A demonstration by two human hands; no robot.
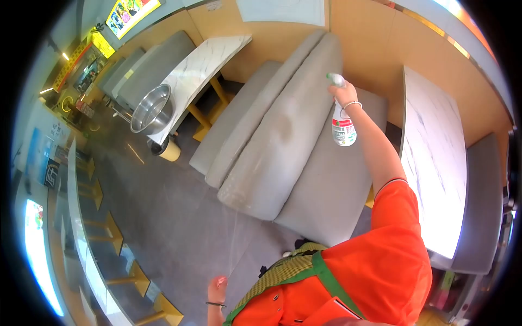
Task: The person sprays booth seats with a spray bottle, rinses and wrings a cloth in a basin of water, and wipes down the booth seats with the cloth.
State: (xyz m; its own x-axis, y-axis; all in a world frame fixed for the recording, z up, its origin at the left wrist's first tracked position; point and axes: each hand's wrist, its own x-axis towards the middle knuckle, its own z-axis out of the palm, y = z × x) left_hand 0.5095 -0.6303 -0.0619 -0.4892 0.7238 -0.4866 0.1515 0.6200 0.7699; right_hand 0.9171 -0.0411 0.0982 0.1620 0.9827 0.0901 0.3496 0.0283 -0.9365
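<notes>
My right hand (347,96) is wrapped round the neck of a white spray bottle (343,127) with a green nozzle and a red-and-white label. The bottle hangs in front of a grey padded bench back (288,130), its nozzle turned toward it. A darker patch and a whitish sheen mark that bench back. The grey seat cushion (331,174) extends below the bottle. Low in the view, my left hand (217,290) is held over the floor with curled fingers. Whatever may be in those fingers is too small to make out.
A marble-patterned table (435,157) stands on the right beside another grey bench (481,206). At the upper left, a metal basin (152,111) rests on a second marble table (204,60), with a beige bin (170,151) below. A counter with yellow-legged stools (136,280) runs along the left.
</notes>
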